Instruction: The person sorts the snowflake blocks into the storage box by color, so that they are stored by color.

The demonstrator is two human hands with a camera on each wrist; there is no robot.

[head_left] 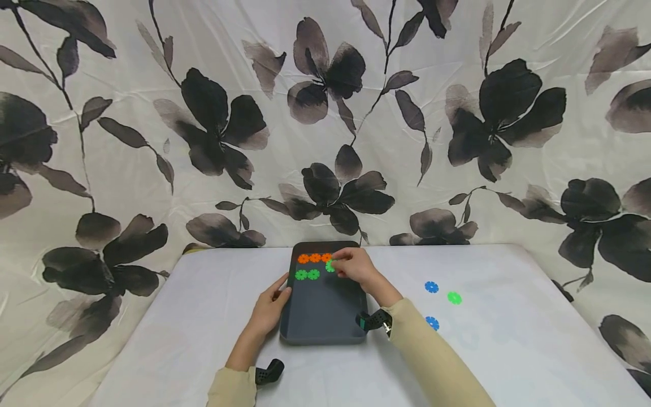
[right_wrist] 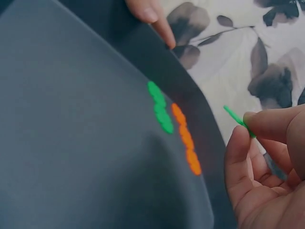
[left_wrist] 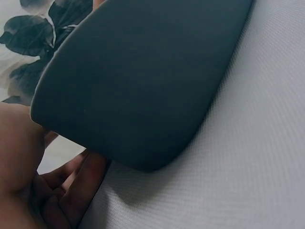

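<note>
A dark grey tray (head_left: 325,311) lies on the white table. My left hand (head_left: 269,310) grips its left edge; in the left wrist view that hand's curled fingers (left_wrist: 86,183) reach under the tray's side (left_wrist: 133,86). Inside the tray, three orange notched discs (head_left: 315,258) form a row near the far edge. Two green notched discs (head_left: 307,275) sit side by side in front of them. Above the tray, my right hand (head_left: 358,265) pinches another green notched disc (right_wrist: 234,117) between thumb and forefinger, held on edge and apart from the tray floor.
To the tray's right on the table are a blue notched disc (head_left: 432,287), a green one (head_left: 455,298) and a second blue one (head_left: 432,323), partly behind the right sleeve (head_left: 427,345). A floral cloth (head_left: 407,141) hangs behind the table.
</note>
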